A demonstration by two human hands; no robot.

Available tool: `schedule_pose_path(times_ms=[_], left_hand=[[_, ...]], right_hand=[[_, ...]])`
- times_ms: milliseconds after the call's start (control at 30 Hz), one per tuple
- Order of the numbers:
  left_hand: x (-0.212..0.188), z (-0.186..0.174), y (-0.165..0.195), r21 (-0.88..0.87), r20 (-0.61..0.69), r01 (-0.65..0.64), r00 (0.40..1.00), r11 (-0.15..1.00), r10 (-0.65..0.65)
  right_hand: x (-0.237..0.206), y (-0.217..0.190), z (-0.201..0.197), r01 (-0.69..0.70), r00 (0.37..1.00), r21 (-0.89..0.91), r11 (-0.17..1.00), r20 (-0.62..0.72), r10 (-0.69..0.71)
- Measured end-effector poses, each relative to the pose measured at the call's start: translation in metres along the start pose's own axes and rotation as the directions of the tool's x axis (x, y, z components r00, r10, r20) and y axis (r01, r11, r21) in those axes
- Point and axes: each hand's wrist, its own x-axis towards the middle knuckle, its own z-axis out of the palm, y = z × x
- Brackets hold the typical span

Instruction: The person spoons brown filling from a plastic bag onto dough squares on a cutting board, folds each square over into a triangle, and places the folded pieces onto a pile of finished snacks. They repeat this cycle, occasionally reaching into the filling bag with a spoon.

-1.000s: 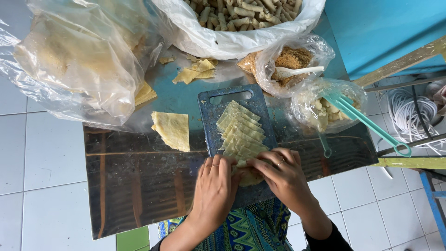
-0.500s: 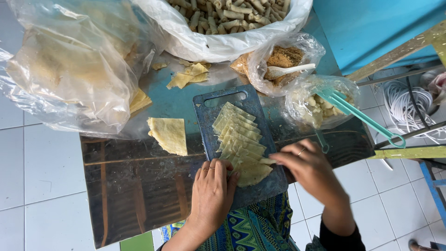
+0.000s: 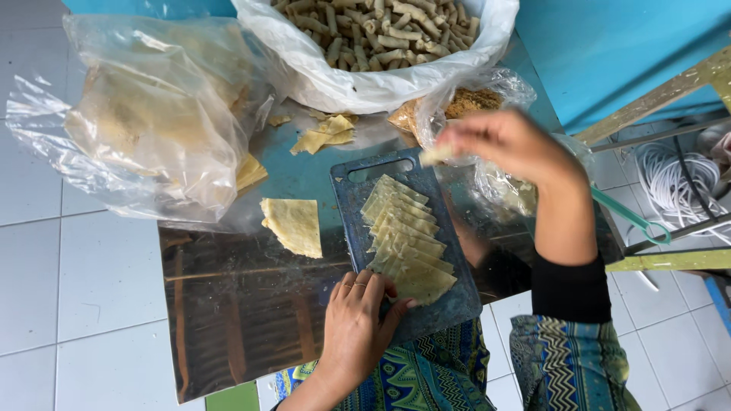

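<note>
A dark blue cutting board (image 3: 381, 176) lies on the metal-topped table (image 3: 228, 304). On it a row of pale yellow wrapper sheets (image 3: 407, 232) overlaps like tiles. My left hand (image 3: 358, 327) rests at the board's near edge, fingertips on the nearest sheet. My right hand (image 3: 506, 144) is raised above the board's far right corner, pinching a small rolled piece of wrapper (image 3: 436, 154). It hovers just in front of the large white bag of rolled sticks (image 3: 381, 38).
A single folded wrapper (image 3: 293, 224) lies left of the board. A big clear bag of wrappers (image 3: 152, 129) fills the left. A bag of brown filling (image 3: 472, 103) and scraps (image 3: 324, 135) sit behind the board. Teal tongs (image 3: 632, 217) lie at right.
My right hand has lifted from the near end of the sheet row and moved up and away toward the white bag, carrying a rolled piece. My left hand stays at the board's near edge.
</note>
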Motion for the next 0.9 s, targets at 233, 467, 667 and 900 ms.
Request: schedule_pose_path(times_ms=[233, 467, 667, 900], left_hand=[[0.01, 0.008, 0.005, 0.099, -0.017, 0.051, 0.999, 0.994, -0.05], [0.022, 0.019, 0.003, 0.139, 0.01, 0.051, 0.999, 0.989, -0.053], [0.026, 0.027, 0.001, 0.163, 0.038, 0.044, 0.998, 0.986, -0.051], [0.026, 0.024, 0.003, 0.117, 0.053, 0.054, 0.997, 0.992, -0.061]], right_hand=[[0.027, -0.005, -0.005, 0.31, 0.859, -0.076, 0.948, -0.406, -0.313], [0.014, 0.034, -0.011, -0.051, 0.857, -0.688, 0.724, -0.402, -0.322], [0.016, 0.06, -0.008, -0.077, 0.862, -0.742, 0.667, -0.386, -0.33], [0.011, 0.041, -0.005, -0.048, 0.828, -0.68, 0.732, -0.437, -0.352]])
